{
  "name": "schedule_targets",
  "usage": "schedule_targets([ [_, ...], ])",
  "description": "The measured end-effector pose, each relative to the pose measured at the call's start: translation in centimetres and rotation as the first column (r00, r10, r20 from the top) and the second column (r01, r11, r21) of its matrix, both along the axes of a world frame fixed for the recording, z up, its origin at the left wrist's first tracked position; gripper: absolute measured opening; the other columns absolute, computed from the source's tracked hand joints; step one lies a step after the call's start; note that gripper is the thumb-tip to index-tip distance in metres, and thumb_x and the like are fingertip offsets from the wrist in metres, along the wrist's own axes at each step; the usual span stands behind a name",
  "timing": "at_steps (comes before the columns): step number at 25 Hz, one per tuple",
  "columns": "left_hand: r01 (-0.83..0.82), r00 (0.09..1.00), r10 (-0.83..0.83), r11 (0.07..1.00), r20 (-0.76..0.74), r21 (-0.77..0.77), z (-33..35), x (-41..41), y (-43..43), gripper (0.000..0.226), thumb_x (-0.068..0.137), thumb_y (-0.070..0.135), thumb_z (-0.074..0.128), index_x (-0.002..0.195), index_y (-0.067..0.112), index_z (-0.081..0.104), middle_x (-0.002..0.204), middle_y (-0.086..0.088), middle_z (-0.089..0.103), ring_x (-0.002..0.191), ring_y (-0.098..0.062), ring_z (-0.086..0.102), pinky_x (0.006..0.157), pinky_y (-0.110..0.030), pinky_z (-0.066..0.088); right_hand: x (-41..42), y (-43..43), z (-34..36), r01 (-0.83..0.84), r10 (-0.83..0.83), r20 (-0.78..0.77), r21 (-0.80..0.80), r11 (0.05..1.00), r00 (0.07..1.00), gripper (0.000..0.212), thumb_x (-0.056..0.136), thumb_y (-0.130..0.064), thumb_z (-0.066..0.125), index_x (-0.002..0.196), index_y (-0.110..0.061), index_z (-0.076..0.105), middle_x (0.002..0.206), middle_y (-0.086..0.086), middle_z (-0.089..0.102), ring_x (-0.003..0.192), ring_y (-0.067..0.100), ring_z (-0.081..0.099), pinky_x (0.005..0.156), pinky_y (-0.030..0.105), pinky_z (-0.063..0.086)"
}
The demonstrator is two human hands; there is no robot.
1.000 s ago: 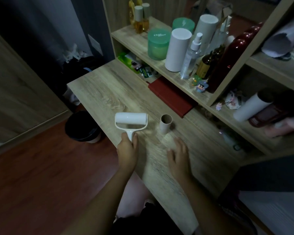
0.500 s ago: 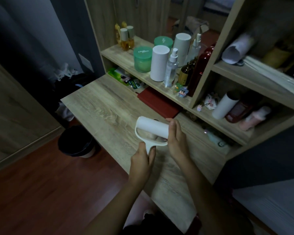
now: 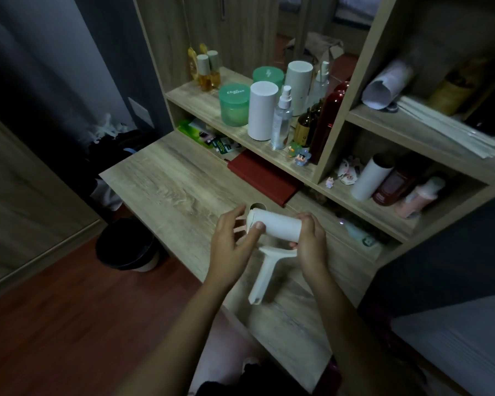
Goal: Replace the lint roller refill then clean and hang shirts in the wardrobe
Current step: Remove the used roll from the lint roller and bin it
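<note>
Step in hand: refill swap, shirts not started. Lint roller (image 3: 272, 244) held above the desk (image 3: 166, 184), near frame centre, handle hanging down toward 6 o'clock. Right hand (image 3: 312, 241) wraps the roll's 3 o'clock end, fingers closed around it and the frame arm. Left hand (image 3: 232, 238) sits at the 9 o'clock end, thumb pressed on the roll's edge, other fingers spread loose, not gripping. Cardboard core (image 3: 257, 206) stands on the desk just behind the roll at 12 o'clock, mostly hidden. Can't tell if the white roll is fully seated on the spindle. Next move likely needs the left hand to push or slide the roll along the spindle while the right steadies the frame. Bin (image 3: 126, 247) on the floor at 9 o'clock, probably where the core goes.
</note>
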State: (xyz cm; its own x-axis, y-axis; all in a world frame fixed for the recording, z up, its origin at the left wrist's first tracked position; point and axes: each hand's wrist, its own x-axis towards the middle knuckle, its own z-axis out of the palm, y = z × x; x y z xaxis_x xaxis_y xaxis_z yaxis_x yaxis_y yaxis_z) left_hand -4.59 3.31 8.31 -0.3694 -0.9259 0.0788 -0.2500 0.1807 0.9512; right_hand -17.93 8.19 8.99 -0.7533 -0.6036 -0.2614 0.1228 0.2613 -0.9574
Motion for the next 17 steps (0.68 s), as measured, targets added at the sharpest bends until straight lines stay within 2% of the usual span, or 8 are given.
schedule_targets([
  [2, 0.018, 1.0, -0.018, 0.999, -0.015, -0.038, 0.1, -0.2, 0.3, 0.046, 0.078, 0.047, 0.064, 0.119, 0.028, 0.057, 0.111, 0.015, 0.056, 0.102, -0.003, 0.058, 0.08, -0.016, 0.051, -0.1, 0.1, 0.0, 0.018, -0.018, 0.006, -0.01, 1.0, 1.0, 0.02, 0.096, -0.02, 0.036, 0.094, -0.011, 0.054, 0.1, 0.009, 0.056, 0.089, 0.023, 0.056, 0.054, 0.026, 0.045],
  [6, -0.055, 0.994, 0.059, 0.997, -0.087, 0.056, -0.1, -0.6, 1.7, 0.04, 0.077, 0.031, 0.074, 0.113, 0.033, 0.057, 0.11, 0.016, 0.056, 0.1, -0.003, 0.059, 0.076, -0.016, 0.051, -0.2, 0.3, 0.2, 0.029, -0.028, -0.041, 0.01, 1.0, 0.999, 0.019, 0.094, -0.02, 0.039, 0.091, -0.01, 0.055, 0.101, 0.011, 0.056, 0.093, 0.026, 0.056, 0.056, 0.026, 0.046],
  [10, -0.048, 0.985, 0.067, 0.992, -0.159, 0.119, 0.1, -0.8, 2.0, 0.038, 0.073, 0.028, 0.078, 0.106, 0.03, 0.06, 0.11, 0.012, 0.058, 0.096, -0.006, 0.062, 0.071, -0.036, 0.059, -0.7, 0.8, 0.2, 0.052, -0.051, -0.103, 0.006, 0.999, 0.993, 0.019, 0.093, -0.019, 0.041, 0.087, -0.01, 0.057, 0.098, 0.009, 0.056, 0.093, 0.027, 0.056, 0.069, 0.035, 0.051],
  [13, 0.023, 0.98, 0.005, 0.99, -0.198, 0.143, 0.0, -0.6, 2.0, 0.039, 0.067, 0.035, 0.08, 0.1, 0.031, 0.059, 0.106, 0.008, 0.059, 0.095, -0.017, 0.064, 0.068, -0.044, 0.059, -0.8, 1.2, 0.1, 0.056, -0.057, -0.136, -0.013, 0.998, 0.989, 0.023, 0.086, -0.03, 0.041, 0.079, -0.015, 0.056, 0.084, -0.002, 0.055, 0.086, 0.022, 0.056, 0.071, 0.038, 0.051],
  [15, 0.07, 0.976, -0.034, 0.984, -0.216, 0.165, 0.2, -0.4, 1.9, 0.04, 0.064, 0.036, 0.081, 0.095, 0.028, 0.057, 0.103, 0.006, 0.059, 0.095, -0.021, 0.065, 0.068, -0.044, 0.058, -0.8, 1.4, 0.1, 0.046, -0.049, -0.129, -0.022, 0.999, 0.99, 0.021, 0.083, -0.033, 0.04, 0.072, -0.022, 0.054, 0.08, -0.009, 0.053, 0.08, 0.016, 0.054, 0.068, 0.036, 0.05],
  [17, 0.12, 0.968, -0.073, 0.975, -0.238, 0.188, 0.2, -0.3, 2.1, 0.039, 0.066, 0.026, 0.083, 0.09, 0.023, 0.052, 0.094, 0.008, 0.059, 0.091, -0.019, 0.065, 0.065, -0.037, 0.057, -0.8, 1.6, 0.0, 0.04, -0.042, -0.123, -0.02, 0.999, 0.992, 0.021, 0.085, -0.031, 0.042, 0.068, -0.026, 0.052, 0.079, -0.009, 0.053, 0.077, 0.013, 0.053, 0.065, 0.034, 0.049],
])
